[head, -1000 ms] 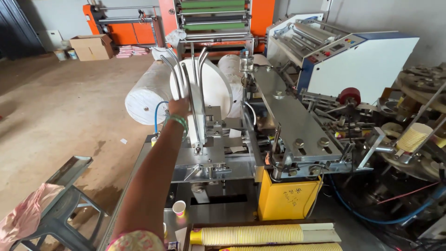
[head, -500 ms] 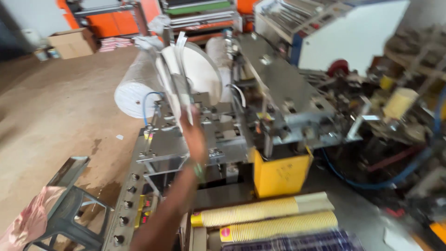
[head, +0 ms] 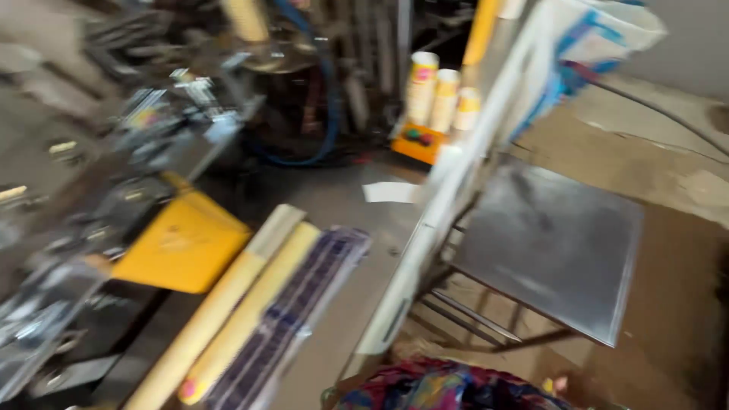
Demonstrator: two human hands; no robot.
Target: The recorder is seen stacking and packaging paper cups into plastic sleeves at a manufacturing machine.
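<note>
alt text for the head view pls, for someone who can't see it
Blurred downward view of a machine table holding two long yellow cup stacks beside a dark patterned stack and a yellow guard. A grey metal stool stands to the right; no hands show.

Yellow box (head: 178, 247), dark-striped cup stack (head: 292, 315)

Two long stacks of cups (head: 228, 304) lay side by side on the machine bed (head: 334, 205), a patterned stack (head: 292, 311) just to their right. A box-shaped cover (head: 182, 243) sat to their left. Beyond the bed's right edge stood a metal stool (head: 554, 243). Upright cup stacks (head: 444, 99) stood farther back.
</note>
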